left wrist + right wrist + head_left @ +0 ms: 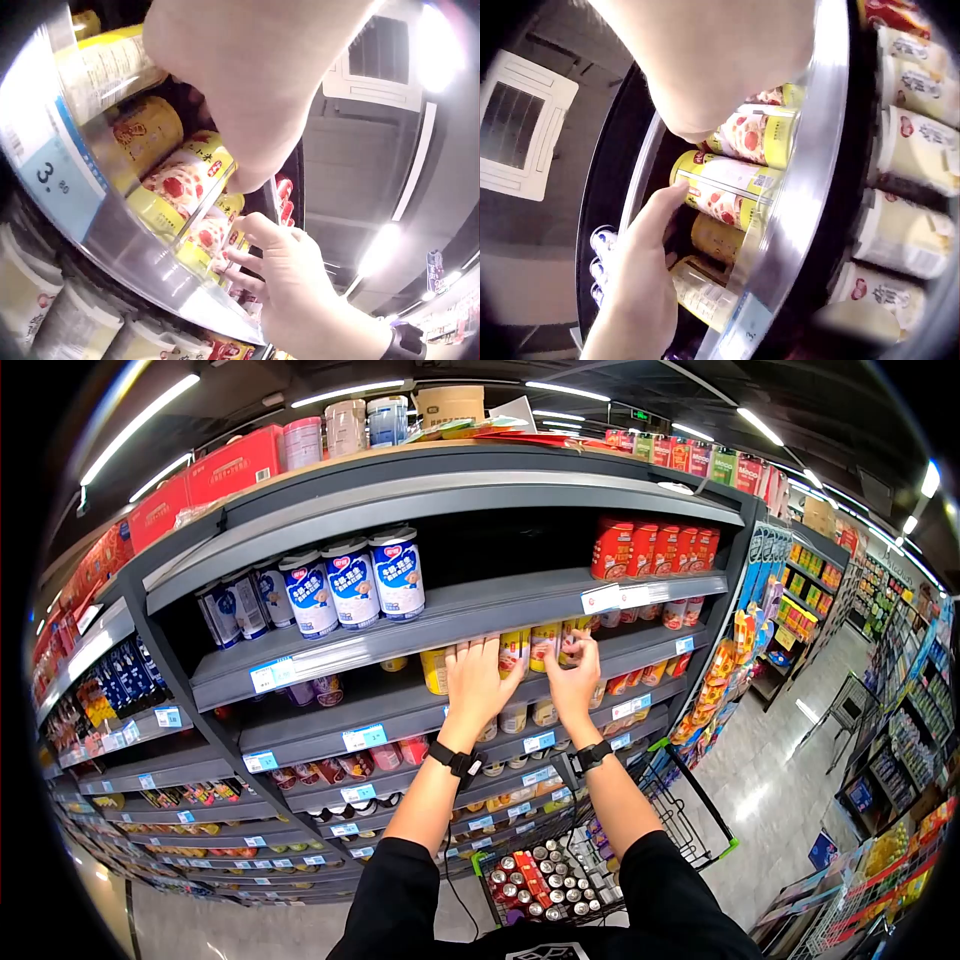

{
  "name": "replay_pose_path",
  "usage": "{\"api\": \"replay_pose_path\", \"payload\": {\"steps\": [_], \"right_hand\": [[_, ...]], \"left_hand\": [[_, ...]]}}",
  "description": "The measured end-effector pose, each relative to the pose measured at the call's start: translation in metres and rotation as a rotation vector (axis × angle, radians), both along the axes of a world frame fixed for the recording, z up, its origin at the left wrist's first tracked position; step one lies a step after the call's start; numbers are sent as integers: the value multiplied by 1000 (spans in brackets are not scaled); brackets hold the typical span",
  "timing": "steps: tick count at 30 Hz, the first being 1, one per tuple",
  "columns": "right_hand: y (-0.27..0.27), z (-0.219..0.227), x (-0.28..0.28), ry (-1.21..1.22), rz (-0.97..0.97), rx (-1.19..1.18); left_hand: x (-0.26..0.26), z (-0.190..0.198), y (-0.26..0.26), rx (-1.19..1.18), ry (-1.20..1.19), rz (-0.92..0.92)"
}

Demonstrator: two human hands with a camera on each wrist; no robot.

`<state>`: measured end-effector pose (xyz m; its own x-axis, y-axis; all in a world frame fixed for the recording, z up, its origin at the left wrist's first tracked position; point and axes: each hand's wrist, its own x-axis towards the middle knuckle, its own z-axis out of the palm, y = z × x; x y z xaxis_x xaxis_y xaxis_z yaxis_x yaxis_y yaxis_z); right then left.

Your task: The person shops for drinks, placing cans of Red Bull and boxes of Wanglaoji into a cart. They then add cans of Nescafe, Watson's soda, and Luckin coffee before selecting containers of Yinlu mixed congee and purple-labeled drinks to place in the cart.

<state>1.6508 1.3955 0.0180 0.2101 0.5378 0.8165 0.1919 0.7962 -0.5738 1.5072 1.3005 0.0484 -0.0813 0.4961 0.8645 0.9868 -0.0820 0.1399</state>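
Note:
In the head view, my left hand (473,680) lies against a row of yellow cans (514,648) on the second shelf, fingers straight and thumb spread. The right wrist view has the left thumb at a yellow can with red fruit (724,196); a can with a pale label (703,296) lies by the fingers, which are partly hidden. To its right, my right hand (575,678) has its fingers bent round a yellow can in that row. From the left wrist, the right fingertips (241,262) show at the front of a yellow can (206,236).
Blue-and-white cans (352,585) and red cans (640,550) stand on the shelf above. A clear lip with a price tag (60,180) runs along the front. Below waits a shopping cart (690,780) loaded with cans. An aisle (770,760) opens at right.

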Motion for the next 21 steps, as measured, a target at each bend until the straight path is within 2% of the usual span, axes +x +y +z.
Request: {"api": "replay_pose_path", "payload": {"steps": [1, 3, 4, 5, 6, 7, 9, 10, 13, 16, 19, 21], "right_hand": [[-1, 0, 0, -31, 14, -36], [0, 2, 4, -60, 22, -58], [0, 7, 7, -160, -49, 27], [-1, 12, 10, -261, -120, 110], [1, 14, 13, -346, -121, 78], [-1, 19, 15, -343, -126, 74], [-4, 31, 17, -549, -91, -24], [2, 31, 18, -579, -90, 0], [8, 35, 19, -631, -83, -49], [8, 33, 20, -573, -90, -12], [8, 32, 27, -523, -6, -7], [5, 32, 30, -515, 4, -22]], "left_hand": [[1, 5, 2, 0, 8, -5], [4, 15, 4, -343, -83, 19], [5, 14, 6, -342, -76, 13], [6, 9, 9, -229, -66, 10], [8, 5, 11, -118, -57, 6], [11, 2, 12, -121, -53, 1], [18, -3, 14, 41, -93, -52], [18, -9, 20, 40, -90, -55], [22, -21, 35, 119, -225, -121], [35, -24, 43, 148, -453, -170], [38, -29, 47, 171, -568, -258], [33, -29, 47, 85, -578, -224]]}}
